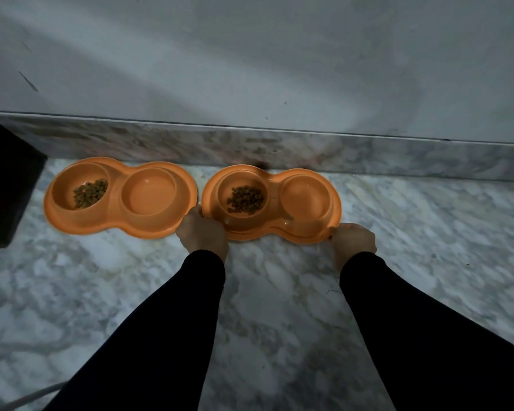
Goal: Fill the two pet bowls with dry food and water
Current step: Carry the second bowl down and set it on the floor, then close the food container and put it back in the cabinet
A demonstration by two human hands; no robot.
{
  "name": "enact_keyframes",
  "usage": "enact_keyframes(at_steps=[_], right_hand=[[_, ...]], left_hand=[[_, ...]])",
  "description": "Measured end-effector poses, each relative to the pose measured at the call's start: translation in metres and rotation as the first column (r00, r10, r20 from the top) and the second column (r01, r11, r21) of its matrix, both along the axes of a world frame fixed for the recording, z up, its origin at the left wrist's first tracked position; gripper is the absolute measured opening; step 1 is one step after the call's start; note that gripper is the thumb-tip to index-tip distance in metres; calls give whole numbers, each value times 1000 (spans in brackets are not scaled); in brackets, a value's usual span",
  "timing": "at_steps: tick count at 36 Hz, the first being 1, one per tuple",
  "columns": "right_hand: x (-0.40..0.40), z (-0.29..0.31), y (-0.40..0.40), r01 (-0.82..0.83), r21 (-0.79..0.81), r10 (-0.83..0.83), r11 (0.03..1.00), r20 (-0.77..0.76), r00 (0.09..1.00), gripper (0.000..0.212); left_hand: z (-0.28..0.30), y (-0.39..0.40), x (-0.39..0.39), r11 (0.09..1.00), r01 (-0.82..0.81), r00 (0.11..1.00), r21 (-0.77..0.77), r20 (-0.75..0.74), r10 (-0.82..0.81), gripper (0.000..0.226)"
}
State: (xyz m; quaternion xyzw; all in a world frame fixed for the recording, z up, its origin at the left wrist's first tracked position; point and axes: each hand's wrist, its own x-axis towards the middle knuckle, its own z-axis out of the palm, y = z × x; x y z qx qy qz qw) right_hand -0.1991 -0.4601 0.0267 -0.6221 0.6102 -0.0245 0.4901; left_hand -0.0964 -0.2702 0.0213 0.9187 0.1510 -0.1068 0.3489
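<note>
Gripped at both near corners: left hand [201, 232] and right hand [353, 241], fingers curled on the rim of the right orange double bowl [306, 234]. Held kibble [246, 199] in its left cup, on marble floor [279, 292] beside the left double bowl [116, 222]. Reached forward on black-sleeved arms.

2 long black sleeves [166, 321].

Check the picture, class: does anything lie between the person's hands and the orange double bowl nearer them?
Nothing visible does. The left hand and right hand already grip the near rim of the right double bowl at its two ends. The other double bowl sits beside it to the left, clear of both hands.
</note>
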Motion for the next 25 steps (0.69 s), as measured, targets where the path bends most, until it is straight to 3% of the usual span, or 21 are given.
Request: enact_keyframes(at_steps=[5,10,14,19,25], right_hand=[[2,-2,-3,-111,-83,95,990,-174,980,27],[4,-2,-3,-239,-30,218,971,-313,924,23],[6,0,-2,-66,-58,53,996,-210,976,14],[0,37,20,41,-81,-42,996,-6,999,38],[-11,122,45,-195,-78,181,978,-155,971,46]], left_hand=[[0,0,0,1000,-23,1000,-21,4,23,24],[-3,0,1,998,-53,999,-42,-10,53,26],[2,0,-3,986,-152,987,-71,-54,148,35],[35,4,-28,989,-141,990,-53,-1,141,38],[122,17,-49,993,-29,999,-117,27,32,42]])
